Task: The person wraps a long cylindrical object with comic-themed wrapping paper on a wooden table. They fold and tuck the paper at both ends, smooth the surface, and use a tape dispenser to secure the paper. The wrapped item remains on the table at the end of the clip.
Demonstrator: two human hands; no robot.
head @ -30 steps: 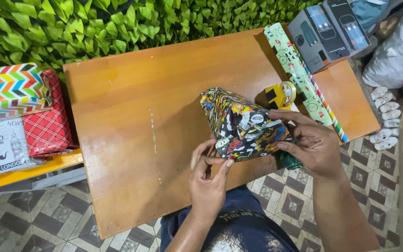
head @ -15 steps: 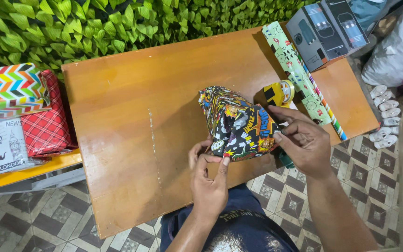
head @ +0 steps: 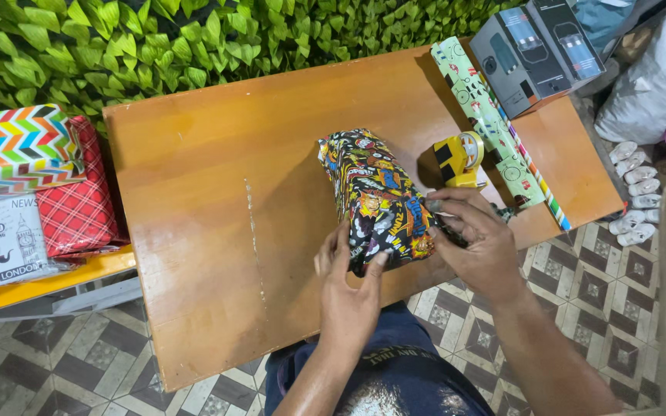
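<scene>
Head view: a parcel wrapped in dark comic-print paper [head: 375, 200] lies on the wooden desk [head: 217, 200], running from the desk's middle toward its near edge, where its nearer end sits between the two hands. The left hand [head: 348, 289] has its fingers spread against the parcel's near-left end, thumb pressing the folded paper flat; it grips nothing. The right hand [head: 475, 243] is curled at the parcel's right side near the near edge, fingertips pinching a fold or flap of the paper.

Compared with a second ago, the parcel has swung from a slanted, partly lifted pose to lying lengthwise and flat on the desk, and the right hand has slid from on top of it to its side. That suggests the end fold is being closed and held down.

Just beyond the right hand stands a yellow tape dispenser [head: 459, 159], and a roll of pale green patterned paper [head: 495, 127] lies toward the desk's right edge, with a grey box [head: 537, 50] at the far right corner. Left of the desk sit a red tartan package [head: 79, 196] and a zigzag-striped one [head: 13, 150].
</scene>
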